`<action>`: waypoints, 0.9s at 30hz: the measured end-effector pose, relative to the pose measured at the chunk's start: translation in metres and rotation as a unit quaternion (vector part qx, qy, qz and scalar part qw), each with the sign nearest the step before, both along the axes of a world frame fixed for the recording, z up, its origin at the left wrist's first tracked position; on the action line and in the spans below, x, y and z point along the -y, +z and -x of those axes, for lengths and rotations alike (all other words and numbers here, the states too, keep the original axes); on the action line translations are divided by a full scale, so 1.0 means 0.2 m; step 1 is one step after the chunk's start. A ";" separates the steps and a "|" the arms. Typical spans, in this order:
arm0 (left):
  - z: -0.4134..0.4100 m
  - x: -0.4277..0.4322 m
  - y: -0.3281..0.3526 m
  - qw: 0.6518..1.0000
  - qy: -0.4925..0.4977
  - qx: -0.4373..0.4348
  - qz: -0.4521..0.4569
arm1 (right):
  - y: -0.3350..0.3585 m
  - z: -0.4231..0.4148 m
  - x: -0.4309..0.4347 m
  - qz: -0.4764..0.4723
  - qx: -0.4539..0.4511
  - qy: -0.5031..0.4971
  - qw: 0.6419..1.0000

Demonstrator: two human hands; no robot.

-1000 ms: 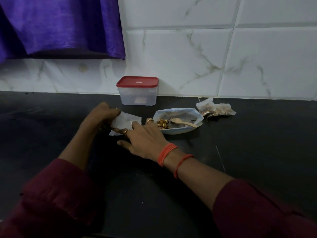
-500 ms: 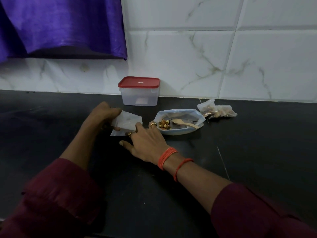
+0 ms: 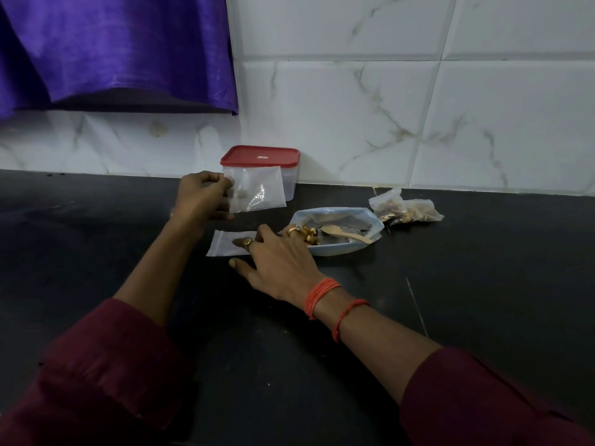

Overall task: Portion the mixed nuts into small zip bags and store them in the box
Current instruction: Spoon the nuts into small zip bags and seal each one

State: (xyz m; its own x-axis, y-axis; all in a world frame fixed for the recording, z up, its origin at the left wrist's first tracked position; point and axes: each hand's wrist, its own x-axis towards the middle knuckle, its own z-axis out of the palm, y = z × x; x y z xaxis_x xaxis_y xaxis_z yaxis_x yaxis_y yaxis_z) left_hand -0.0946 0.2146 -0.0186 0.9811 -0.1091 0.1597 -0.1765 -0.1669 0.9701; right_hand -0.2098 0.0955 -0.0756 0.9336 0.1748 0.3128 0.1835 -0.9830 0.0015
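My left hand (image 3: 203,196) pinches the edge of an empty clear zip bag (image 3: 257,191) and holds it up in front of the red-lidded plastic box (image 3: 262,157). My right hand (image 3: 277,259) rests flat on the counter with its fingers on another empty zip bag (image 3: 227,243) lying there. Just right of it lies the big open bag of mixed nuts (image 3: 338,220) with a wooden spoon (image 3: 346,233) inside. Two filled small bags (image 3: 404,209) lie further right.
The black counter (image 3: 483,268) runs to a white marble-tiled wall (image 3: 386,107). A purple cloth (image 3: 112,49) hangs at the upper left. The box stands shut against the wall.
My left hand has lifted one zip bag off the counter, up in front of the box. A second bag stays under my right fingers.
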 end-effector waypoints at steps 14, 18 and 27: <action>0.18 0.24 -0.11 0.986 -0.164 0.010 0.038 | 0.12 0.17 0.42 -0.307 0.181 -0.061 0.932; 0.33 0.37 -0.15 0.974 -0.206 0.082 0.038 | 0.07 0.19 0.50 -0.329 0.207 -0.065 0.919; 0.37 0.39 -0.18 0.971 -0.194 0.116 0.082 | 0.05 0.17 0.54 -0.380 0.224 -0.035 0.897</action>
State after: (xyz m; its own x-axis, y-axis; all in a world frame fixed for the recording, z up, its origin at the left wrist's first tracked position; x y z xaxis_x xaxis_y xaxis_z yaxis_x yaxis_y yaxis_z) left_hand -0.1696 0.1361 -0.0539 0.8070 -0.4170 0.4182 -0.4126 0.1085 0.9044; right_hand -0.2443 -0.0116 -0.0657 0.6847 -0.3022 0.6632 0.2701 -0.7400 -0.6160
